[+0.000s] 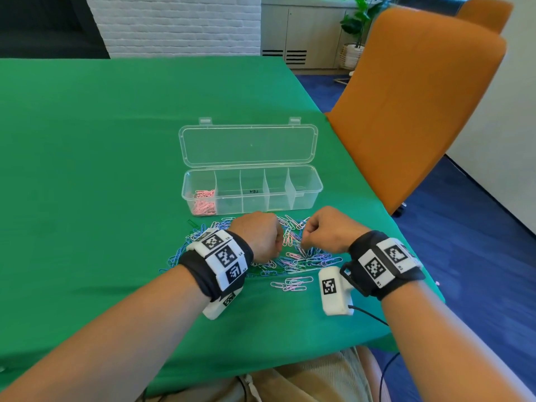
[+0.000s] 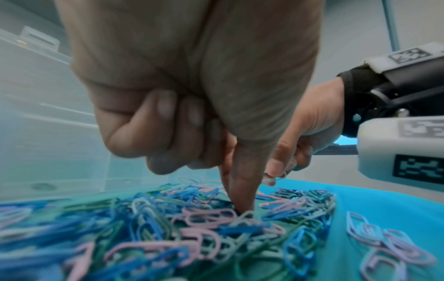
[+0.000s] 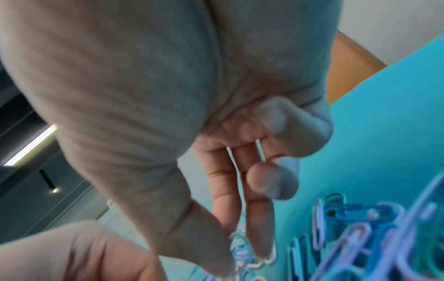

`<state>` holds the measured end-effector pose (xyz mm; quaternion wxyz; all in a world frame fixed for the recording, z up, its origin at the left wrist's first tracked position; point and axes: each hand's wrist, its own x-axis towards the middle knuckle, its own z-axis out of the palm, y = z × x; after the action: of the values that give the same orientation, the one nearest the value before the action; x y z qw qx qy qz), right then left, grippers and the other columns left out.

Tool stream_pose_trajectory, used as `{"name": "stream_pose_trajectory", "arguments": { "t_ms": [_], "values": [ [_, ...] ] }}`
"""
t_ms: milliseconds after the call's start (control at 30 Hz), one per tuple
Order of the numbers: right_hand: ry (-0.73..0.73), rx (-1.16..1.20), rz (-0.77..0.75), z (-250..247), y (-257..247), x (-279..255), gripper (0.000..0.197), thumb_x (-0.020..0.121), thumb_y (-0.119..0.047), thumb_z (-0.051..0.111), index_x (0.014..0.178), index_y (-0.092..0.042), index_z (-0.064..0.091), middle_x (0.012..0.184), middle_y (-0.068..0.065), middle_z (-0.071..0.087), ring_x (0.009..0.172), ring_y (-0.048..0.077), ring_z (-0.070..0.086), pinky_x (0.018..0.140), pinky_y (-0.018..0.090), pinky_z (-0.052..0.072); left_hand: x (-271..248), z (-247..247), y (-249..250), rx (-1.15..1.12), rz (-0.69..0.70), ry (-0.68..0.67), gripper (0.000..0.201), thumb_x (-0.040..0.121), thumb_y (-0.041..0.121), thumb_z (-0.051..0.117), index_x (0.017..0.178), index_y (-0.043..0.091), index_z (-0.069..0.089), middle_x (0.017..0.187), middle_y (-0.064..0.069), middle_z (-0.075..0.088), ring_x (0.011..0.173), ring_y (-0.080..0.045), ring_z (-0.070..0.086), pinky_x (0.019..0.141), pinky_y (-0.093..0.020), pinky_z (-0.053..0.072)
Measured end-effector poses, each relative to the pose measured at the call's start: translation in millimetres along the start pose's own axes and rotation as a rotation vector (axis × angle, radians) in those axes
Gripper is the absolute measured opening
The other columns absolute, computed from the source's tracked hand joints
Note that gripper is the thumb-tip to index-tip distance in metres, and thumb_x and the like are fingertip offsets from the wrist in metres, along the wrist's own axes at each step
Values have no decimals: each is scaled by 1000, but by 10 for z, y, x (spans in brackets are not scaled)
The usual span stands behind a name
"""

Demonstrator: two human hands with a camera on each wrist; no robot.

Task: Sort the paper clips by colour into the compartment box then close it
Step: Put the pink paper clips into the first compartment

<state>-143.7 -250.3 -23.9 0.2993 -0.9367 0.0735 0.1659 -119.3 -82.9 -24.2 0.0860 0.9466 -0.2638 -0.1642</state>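
Looking down through the head camera, I see both hands working in the pile of paper clips (image 1: 290,256) on the green tablecloth (image 1: 101,169), just in front of the compartment box (image 1: 252,190).

My left hand (image 1: 258,236) has its outer fingers curled into the palm, while the left wrist view shows the thumb and forefinger (image 2: 242,182) reaching straight down, tips pressed together in the heap. I take that as a pinch on a clip, though the clip itself is hidden among the blue, pink, green and white ones around it.

My right hand (image 1: 324,230) sits just beside the left, knuckles up. In the right wrist view its thumb and 2 straighter fingers meet on a white clip (image 3: 261,260), with the other fingers curled against the palm; the picture is blurred, so I cannot tell more.

The clear box stands open, its lid (image 1: 249,143) folded flat away from me. It has 5 compartments, and only the leftmost holds pink clips (image 1: 204,203).

A few pale clips (image 1: 293,283) lie apart at the near edge of the pile. An orange chair (image 1: 412,105) stands at the table's right side.
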Motion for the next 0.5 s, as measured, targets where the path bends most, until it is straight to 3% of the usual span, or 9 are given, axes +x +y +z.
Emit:
{"name": "stream_pose_trajectory", "arguments": {
  "t_ms": [167, 333, 433, 500],
  "values": [
    [30, 112, -30, -27, 13, 20, 11, 77, -7, 79, 71, -12, 71, 73, 0, 70, 71, 13, 62, 78, 32, 54, 8, 16, -35, -131, 40, 25, 3, 84, 26, 74, 87, 25, 76, 73, 17, 57, 72, -11, 56, 64, -25, 39],
    [115, 140, -28, -27, 34, 62, 16, 78, -7, 79, 71, -14, 68, 71, 1, 68, 65, 12, 58, 68, 28, 50, 62, 103, 43, -107, 64, 20, 11, 84, 32, 74, 94, 31, 77, 100, 7, 69, 91, -17, 62, 72, -28, 45],
    [158, 53, -15, -5, 54, 75, 15, 78, -11, 80, 68, -13, 70, 68, 1, 69, 63, 11, 60, 69, 30, 54, 75, 109, 39, -90, 57, 12, 7, 85, 28, 73, 91, 27, 76, 94, 7, 70, 84, -17, 61, 68, -28, 43],
    [96, -5, -4, 39, 33, 64, 14, 76, -17, 82, 68, -11, 73, 69, 2, 71, 65, 13, 62, 71, 30, 55, 69, 101, 23, -83, 48, 0, 5, 86, 24, 71, 87, 24, 75, 84, 9, 68, 77, -15, 60, 65, -27, 41]
  ]
}}
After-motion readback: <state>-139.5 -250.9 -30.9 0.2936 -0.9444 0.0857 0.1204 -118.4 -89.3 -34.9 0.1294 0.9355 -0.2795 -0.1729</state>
